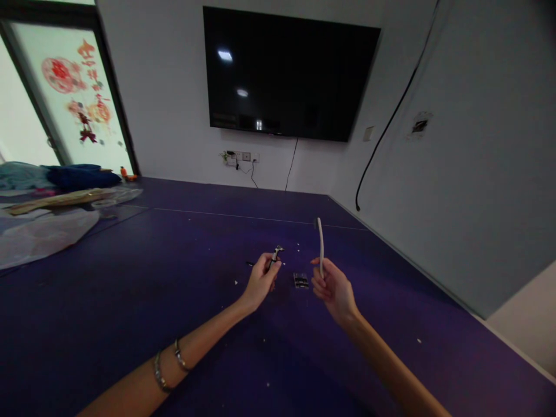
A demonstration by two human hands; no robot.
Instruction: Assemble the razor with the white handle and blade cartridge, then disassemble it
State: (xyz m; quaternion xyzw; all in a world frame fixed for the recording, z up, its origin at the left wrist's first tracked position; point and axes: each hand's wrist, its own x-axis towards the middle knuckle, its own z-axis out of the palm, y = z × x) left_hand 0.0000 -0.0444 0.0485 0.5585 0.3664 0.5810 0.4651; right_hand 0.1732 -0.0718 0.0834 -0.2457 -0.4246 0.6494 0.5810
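Observation:
My left hand is closed round a small tool with a silver angled head; its dark handle is mostly hidden by my fingers, and I cannot tell its exact kind. To the right, my right hand grips a white toothbrush near its lower end. The toothbrush stands upright, with dark bristles at the top facing left. The two held things are apart. Between and below the hands lies a small clear pack with black parts. A short black piece lies just left of my left hand.
Small white scraps dot the purple surface. Plastic sheeting and blue cloth lie at the far left. A television hangs on the far wall, and a black cable dangles at the right.

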